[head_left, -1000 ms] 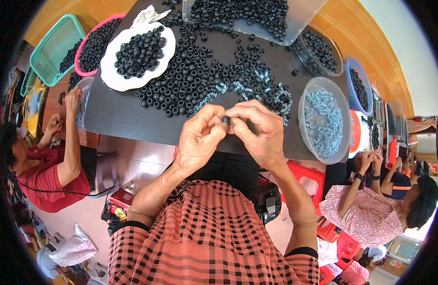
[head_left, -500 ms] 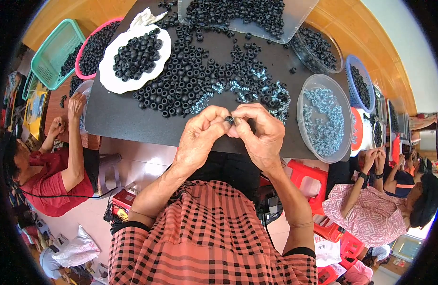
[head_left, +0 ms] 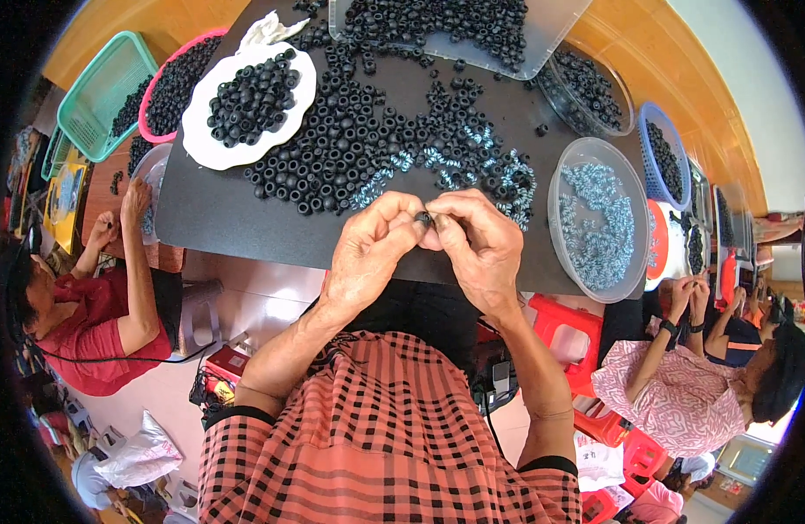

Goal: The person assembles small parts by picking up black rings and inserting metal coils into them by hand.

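Note:
My left hand (head_left: 376, 240) is closed in a pinch around a small black hollow cap (head_left: 423, 219) just beyond the table's near edge. Thumb and fingertips of my right hand (head_left: 479, 244) press together right beside that cap; anything between them is too small to make out. Past both hands spreads a pile of black hollow caps (head_left: 324, 157), with small bluish coil springs (head_left: 381, 179) strewn along its near side. To the right, a round clear tub (head_left: 554, 218) holds many more springs. A white scalloped plate (head_left: 197, 131) at the left carries a heap of black caps.
At the back stands a clear plastic bin (head_left: 560, 35) of caps, with a round clear bowl (head_left: 625, 109) beside it. Pink (head_left: 149, 131) and green baskets (head_left: 92, 96) are at far left, a blue basket (head_left: 651, 175) at right. Co-workers sit on both sides; red stools (head_left: 564, 336) stand right.
My hands stay almost in place; the black cap shows slightly turned between my fingertips. On the left, a co-worker's raised hand has dropped a little.

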